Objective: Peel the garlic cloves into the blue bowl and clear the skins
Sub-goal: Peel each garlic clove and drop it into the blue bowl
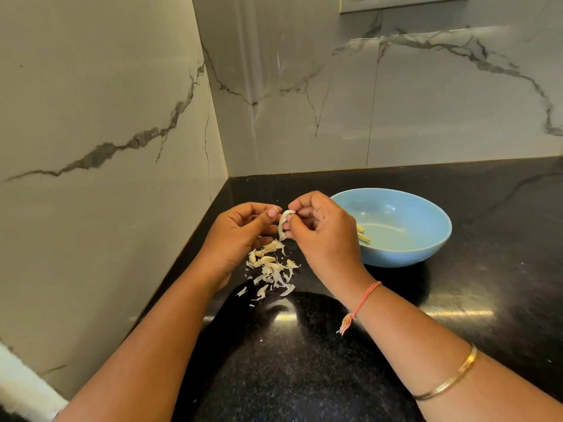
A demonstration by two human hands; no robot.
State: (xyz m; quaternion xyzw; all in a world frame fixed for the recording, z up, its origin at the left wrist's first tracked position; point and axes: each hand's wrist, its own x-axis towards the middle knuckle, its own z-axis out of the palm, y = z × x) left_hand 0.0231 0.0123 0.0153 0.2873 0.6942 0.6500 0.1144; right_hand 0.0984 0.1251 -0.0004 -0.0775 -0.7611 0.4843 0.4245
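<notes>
Skins (pixel 274 277) lie under the hands; blue bowl (pixel 405 239) sits right.

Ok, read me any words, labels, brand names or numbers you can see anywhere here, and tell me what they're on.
There is no readable text in this view.
The blue bowl, the black counter, the marble-look wall, the bangle and the thread wristband carry no print or label.
The pale frame at the top edge is cut off and shows no marking.

Garlic clove (pixel 283 224) mid-air, skin curling; skins (pixel 274 274) heaped on counter; blue bowl (pixel 396 226) holds peeled cloves (pixel 363 233).
</notes>
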